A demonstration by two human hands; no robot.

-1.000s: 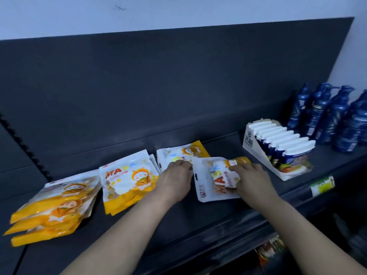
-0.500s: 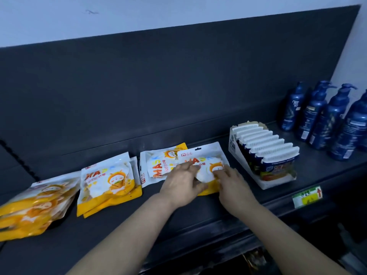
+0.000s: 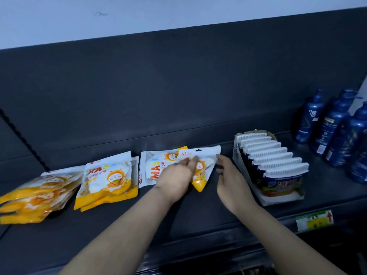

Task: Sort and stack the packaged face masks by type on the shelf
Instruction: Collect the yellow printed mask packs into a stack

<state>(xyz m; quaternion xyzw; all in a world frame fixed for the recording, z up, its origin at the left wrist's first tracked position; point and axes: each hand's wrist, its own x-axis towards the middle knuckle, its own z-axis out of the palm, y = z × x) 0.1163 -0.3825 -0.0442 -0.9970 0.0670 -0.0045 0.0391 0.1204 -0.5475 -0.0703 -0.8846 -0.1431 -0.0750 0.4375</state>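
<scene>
1. Shelf [image 3: 198, 215], dark, carries three groups of mask packs in a row, all white and orange with the same cartoon print as far as the blur allows.
2. Far-left pile [image 3: 37, 195]: several packs fanned and slumped, edges not aligned. Judged unfinished.
3. Second stack [image 3: 108, 179]: two or more packs, roughly squared, just beside the far-left pile.
4. Third group: one flat pack [image 3: 154, 167] lying sideways, with a loose pack [image 3: 200, 167] overlapping its right end.
5. Left hand [image 3: 176, 175]: fingers bent down onto the loose pack, pinching its upper part; the pack is tilted, lower corner pointing toward the shelf front.
6. Right hand [image 3: 228, 175]: fingers half curled, empty, just beside the pack's right edge; contact cannot be told.
7. Not task items: display box of tubes [image 3: 272, 165] and blue pump bottles [image 3: 333, 126] to the right, well apart from the stacks.
8. Estimate: grouping mostly done. Left: square the loose pack on its neighbour, tidy the far-left pile.
</scene>
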